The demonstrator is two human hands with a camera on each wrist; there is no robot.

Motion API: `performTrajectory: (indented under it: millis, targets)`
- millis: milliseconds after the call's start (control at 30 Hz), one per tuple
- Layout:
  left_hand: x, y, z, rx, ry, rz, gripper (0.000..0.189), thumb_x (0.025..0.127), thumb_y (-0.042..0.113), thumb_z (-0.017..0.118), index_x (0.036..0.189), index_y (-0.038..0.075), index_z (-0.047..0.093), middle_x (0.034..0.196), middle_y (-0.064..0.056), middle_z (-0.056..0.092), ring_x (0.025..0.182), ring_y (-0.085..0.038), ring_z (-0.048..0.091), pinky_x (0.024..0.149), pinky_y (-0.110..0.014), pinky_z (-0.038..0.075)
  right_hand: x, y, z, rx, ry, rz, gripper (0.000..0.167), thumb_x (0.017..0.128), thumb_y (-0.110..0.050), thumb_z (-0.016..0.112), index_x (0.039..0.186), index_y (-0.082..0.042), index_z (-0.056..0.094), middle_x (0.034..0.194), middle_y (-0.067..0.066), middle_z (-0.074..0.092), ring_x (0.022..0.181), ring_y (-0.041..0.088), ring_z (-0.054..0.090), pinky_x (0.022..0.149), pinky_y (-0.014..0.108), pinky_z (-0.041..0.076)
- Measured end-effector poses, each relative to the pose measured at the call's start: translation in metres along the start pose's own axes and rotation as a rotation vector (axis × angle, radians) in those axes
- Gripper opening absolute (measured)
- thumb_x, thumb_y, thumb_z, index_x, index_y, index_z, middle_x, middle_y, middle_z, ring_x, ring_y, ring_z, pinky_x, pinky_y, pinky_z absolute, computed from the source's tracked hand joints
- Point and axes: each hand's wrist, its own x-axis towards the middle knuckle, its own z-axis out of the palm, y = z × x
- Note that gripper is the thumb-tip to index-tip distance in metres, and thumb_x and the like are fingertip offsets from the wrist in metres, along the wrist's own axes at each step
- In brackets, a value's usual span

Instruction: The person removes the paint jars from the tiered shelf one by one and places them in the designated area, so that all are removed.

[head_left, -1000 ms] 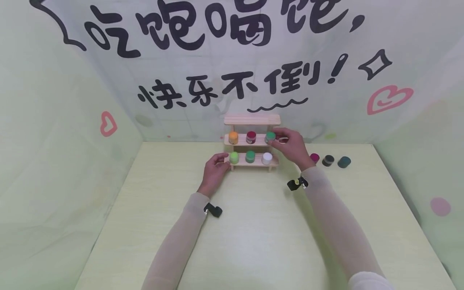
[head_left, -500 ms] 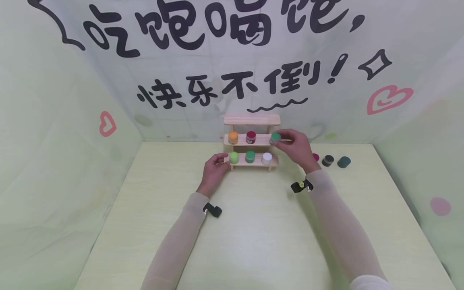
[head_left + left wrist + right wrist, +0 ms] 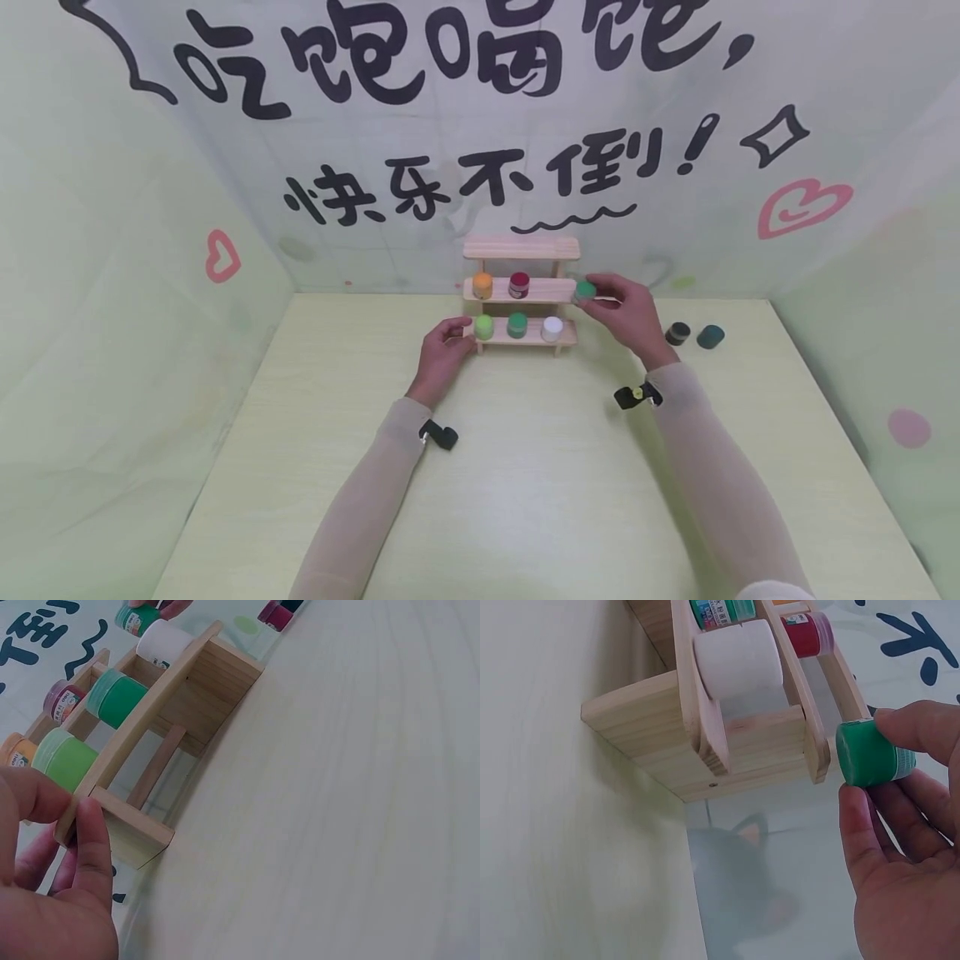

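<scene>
A small wooden three-step rack (image 3: 540,290) stands at the back of the table. My right hand (image 3: 628,315) pinches a green paint jar (image 3: 866,754) between thumb and fingers, just off the right end of the middle shelf. With thumb and fingers my left hand (image 3: 442,358) grips the left end of the lower shelf, shown closely in the left wrist view. An orange jar (image 3: 482,286) and a dark red jar (image 3: 519,285) sit on the middle shelf. The lower shelf bears a light green jar (image 3: 483,327), another green jar (image 3: 517,325) and a white jar (image 3: 552,328).
Right of the rack, a black jar (image 3: 678,333) and a dark teal jar (image 3: 711,336) are on the table (image 3: 510,483). A magenta jar (image 3: 275,613) shows in the left wrist view; my right hand hides it from the head. A printed cloth (image 3: 420,133) hangs behind.
My right hand has drawn the green paint jar rightward, from the right part of the middle shelf to past its end. My left hand has stayed on the rack.
</scene>
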Motion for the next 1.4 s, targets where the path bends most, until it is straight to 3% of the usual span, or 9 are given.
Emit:
performTrajectory:
  millis: [200, 400, 733, 1033, 1200, 1400]
  targets:
    - [-0.001, 0.001, -0.001, 0.020, 0.005, 0.002, 0.036, 0.091, 0.007, 0.075, 0.126, 0.012, 0.072, 0.115, -0.006, 0.062, 0.101, -0.016, 0.066, 0.084, -0.018, 0.062, -0.007, 0.007, -0.007, -0.021, 0.008, 0.016, 0.055, 0.094, -0.027, 0.082, 0.142, -0.006, 0.065, 0.138, 0.012, 0.067, 0.123, 0.021, 0.065, 0.093, 0.008, 0.057]
    - [0.001, 0.000, -0.001, -0.010, -0.007, -0.005, 0.037, 0.090, 0.006, 0.074, 0.127, 0.010, 0.071, 0.114, -0.006, 0.060, 0.098, -0.015, 0.066, 0.084, -0.018, 0.063, -0.015, 0.016, -0.013, -0.022, 0.023, 0.039, 0.056, 0.094, -0.028, 0.082, 0.143, -0.007, 0.064, 0.139, 0.012, 0.065, 0.113, 0.006, 0.066, 0.091, 0.008, 0.057]
    - [0.004, -0.003, -0.002, 0.014, -0.013, -0.006, 0.036, 0.090, 0.009, 0.074, 0.125, 0.015, 0.072, 0.118, -0.008, 0.061, 0.105, -0.017, 0.062, 0.081, -0.018, 0.062, -0.028, 0.030, -0.022, -0.042, 0.037, -0.012, 0.052, 0.096, -0.023, 0.079, 0.143, -0.006, 0.064, 0.140, 0.017, 0.065, 0.113, -0.003, 0.062, 0.094, 0.007, 0.056]
    - [0.004, -0.004, -0.003, 0.025, -0.007, -0.016, 0.036, 0.090, 0.010, 0.074, 0.125, 0.016, 0.072, 0.116, -0.005, 0.062, 0.107, -0.017, 0.060, 0.083, -0.017, 0.060, -0.042, 0.049, -0.028, -0.098, -0.004, 0.049, 0.056, 0.098, -0.029, 0.078, 0.146, -0.006, 0.061, 0.136, 0.022, 0.068, 0.095, -0.010, 0.065, 0.082, 0.008, 0.059]
    - [0.002, -0.003, -0.003, 0.032, -0.004, -0.022, 0.036, 0.091, 0.009, 0.074, 0.126, 0.015, 0.072, 0.117, -0.005, 0.062, 0.110, -0.018, 0.060, 0.084, -0.017, 0.060, -0.047, 0.054, -0.032, -0.120, -0.003, 0.043, 0.055, 0.098, -0.029, 0.078, 0.145, -0.006, 0.062, 0.135, 0.022, 0.069, 0.100, -0.002, 0.066, 0.083, 0.005, 0.056]
    - [0.003, -0.002, -0.003, 0.017, -0.017, -0.024, 0.036, 0.091, 0.008, 0.074, 0.126, 0.016, 0.072, 0.117, -0.005, 0.061, 0.108, -0.018, 0.059, 0.083, -0.018, 0.061, -0.054, 0.060, -0.039, -0.128, -0.011, 0.058, 0.057, 0.098, -0.027, 0.078, 0.147, -0.004, 0.060, 0.141, 0.022, 0.066, 0.123, 0.029, 0.065, 0.090, 0.000, 0.050]
